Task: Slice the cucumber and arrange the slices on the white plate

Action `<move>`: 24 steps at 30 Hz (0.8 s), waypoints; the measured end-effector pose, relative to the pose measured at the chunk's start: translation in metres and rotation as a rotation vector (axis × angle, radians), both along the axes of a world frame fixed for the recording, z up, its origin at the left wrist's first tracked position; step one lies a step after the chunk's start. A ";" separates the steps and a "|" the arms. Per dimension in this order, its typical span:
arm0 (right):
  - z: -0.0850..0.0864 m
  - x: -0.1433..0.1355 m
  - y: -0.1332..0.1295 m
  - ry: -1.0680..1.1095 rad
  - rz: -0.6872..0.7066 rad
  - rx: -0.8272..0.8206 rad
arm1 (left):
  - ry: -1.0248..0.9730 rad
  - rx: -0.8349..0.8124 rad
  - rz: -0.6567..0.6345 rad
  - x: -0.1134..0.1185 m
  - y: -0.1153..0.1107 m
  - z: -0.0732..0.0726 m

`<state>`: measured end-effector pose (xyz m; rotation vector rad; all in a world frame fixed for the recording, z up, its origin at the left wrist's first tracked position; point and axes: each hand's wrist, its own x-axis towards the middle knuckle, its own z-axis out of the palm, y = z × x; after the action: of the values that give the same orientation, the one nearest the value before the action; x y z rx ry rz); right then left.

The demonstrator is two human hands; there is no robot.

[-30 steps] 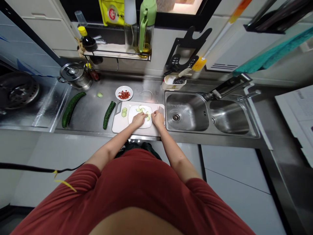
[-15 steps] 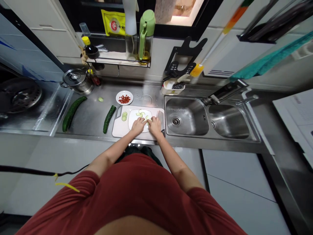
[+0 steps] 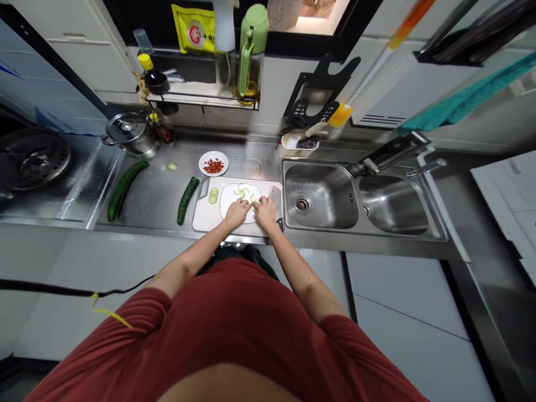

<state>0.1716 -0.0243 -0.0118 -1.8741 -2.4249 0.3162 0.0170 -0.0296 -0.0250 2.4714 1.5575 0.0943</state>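
Note:
My left hand and my right hand meet over a white plate, their fingertips almost touching. Both have their fingers closed around a small pale green cucumber slice, mostly hidden by the fingers. Further back on the plate, several cut cucumber slices lie in a curved pattern. The plate rests on a light cutting board. Left of the plate, a short row of round cucumber slices overlaps on the board. A knife lies along the board's right side, its dark handle toward me.
Left of the board lie a cut cucumber and a longer whole cucumber. A small plate of chopped red pieces stands behind the board. A double sink adjoins it on the right. A lidded pot stands at back left.
My hands stay over the plate with only slight finger movement. The whole view has shifted slightly as the head moved; the plate, slices and cucumbers keep their places.

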 end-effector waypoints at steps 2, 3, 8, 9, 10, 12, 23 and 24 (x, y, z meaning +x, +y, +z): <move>0.002 0.002 0.001 0.016 -0.017 0.002 | -0.025 -0.001 0.035 0.000 0.000 0.001; 0.004 0.003 0.002 0.023 -0.032 0.008 | -0.035 -0.001 0.050 0.001 0.000 0.002; 0.008 0.013 0.006 0.022 -0.111 0.027 | -0.040 -0.027 0.074 0.007 0.004 0.003; 0.007 0.014 0.007 0.018 -0.117 0.025 | -0.038 -0.030 0.075 0.009 0.005 0.003; 0.007 0.015 0.008 0.016 -0.120 0.022 | -0.038 -0.032 0.075 0.010 0.006 0.004; 0.006 0.016 0.008 0.012 -0.119 0.018 | -0.038 -0.036 0.070 0.013 0.008 0.004; 0.004 0.016 0.008 -0.031 -0.073 0.007 | -0.008 -0.028 0.055 0.014 0.009 0.007; 0.004 0.016 0.008 -0.035 -0.067 0.008 | -0.007 -0.031 0.054 0.013 0.009 0.008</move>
<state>0.1878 -0.0166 -0.0079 -1.9691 -2.3750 0.2718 0.0304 -0.0202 -0.0174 2.4041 1.6105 0.0867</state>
